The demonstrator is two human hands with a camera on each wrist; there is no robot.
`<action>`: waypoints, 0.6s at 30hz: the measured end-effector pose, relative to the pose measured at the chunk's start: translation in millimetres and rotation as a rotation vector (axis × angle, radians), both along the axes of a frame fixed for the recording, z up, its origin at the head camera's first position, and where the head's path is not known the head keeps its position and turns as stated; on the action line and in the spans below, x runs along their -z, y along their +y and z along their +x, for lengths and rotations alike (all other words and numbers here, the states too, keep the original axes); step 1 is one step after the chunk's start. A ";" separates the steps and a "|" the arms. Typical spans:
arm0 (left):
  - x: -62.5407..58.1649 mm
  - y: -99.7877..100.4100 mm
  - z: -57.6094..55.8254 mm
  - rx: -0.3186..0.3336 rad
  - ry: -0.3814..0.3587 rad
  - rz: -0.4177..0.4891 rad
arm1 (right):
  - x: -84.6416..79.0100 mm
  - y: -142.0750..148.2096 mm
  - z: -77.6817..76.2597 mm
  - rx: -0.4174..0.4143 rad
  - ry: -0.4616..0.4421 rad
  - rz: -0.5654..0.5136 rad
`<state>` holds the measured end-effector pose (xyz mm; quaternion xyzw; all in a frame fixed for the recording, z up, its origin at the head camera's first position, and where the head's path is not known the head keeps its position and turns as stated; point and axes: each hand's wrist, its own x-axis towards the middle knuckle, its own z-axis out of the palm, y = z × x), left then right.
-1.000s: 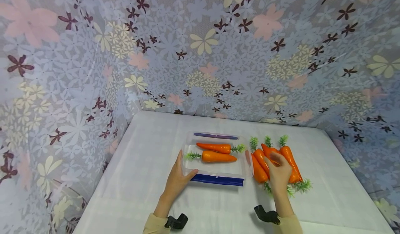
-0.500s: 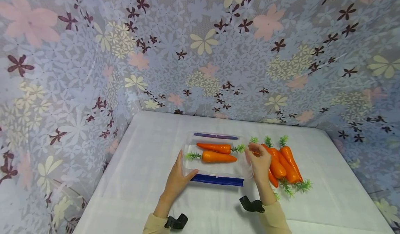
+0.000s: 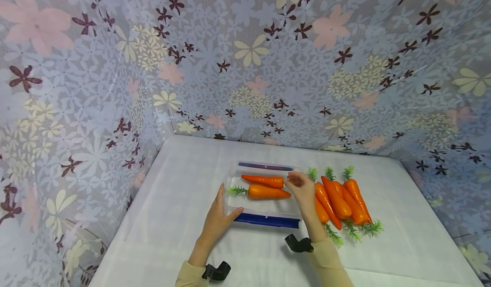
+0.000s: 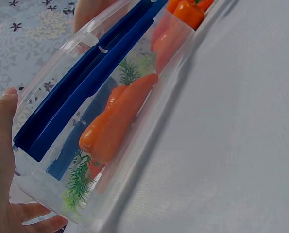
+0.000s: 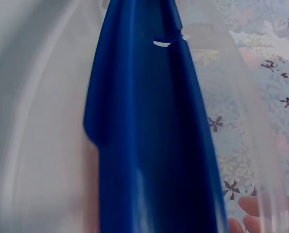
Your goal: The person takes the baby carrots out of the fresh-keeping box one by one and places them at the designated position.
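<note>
A clear plastic storage box (image 3: 238, 204) with blue clips holds two orange carrots with green tops, a rear carrot (image 3: 262, 181) and a front carrot (image 3: 268, 192). My left hand (image 3: 216, 219) rests against the box's left front corner, fingers straight along its left side, thumb on the front rim. Over the box's right part is my right hand (image 3: 304, 191); its bent thumb and fingers are right at the rear carrot's green end, which they cover. I cannot tell if they pinch it. In the right wrist view, fingertips (image 5: 251, 206) show at the lower right.
A pile of several carrots (image 3: 337, 199) lies right of the box, some leafy tops at the back and others toward me. The front blue clip (image 3: 266, 221) hangs folded outward. White cloth (image 3: 165, 210) covers the table; patterned fabric (image 3: 249, 78) rises behind.
My right hand has moved left from the carrot pile, across the box's right wall, to the rear carrot's leafy end. The left hand and both boxed carrots have stayed in place.
</note>
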<state>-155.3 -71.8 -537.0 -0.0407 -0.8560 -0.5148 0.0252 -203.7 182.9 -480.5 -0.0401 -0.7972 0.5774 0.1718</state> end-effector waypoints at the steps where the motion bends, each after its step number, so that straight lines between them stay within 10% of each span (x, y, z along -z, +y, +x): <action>1: -0.2 -0.1 -0.1 0.000 0.000 0.003 | 0.6 -1.1 -1.8 -0.018 -0.016 0.001; 18: -0.3 0.3 -0.8 -0.003 0.002 -0.018 | 10.9 -7.5 -15.7 -0.216 -0.198 0.223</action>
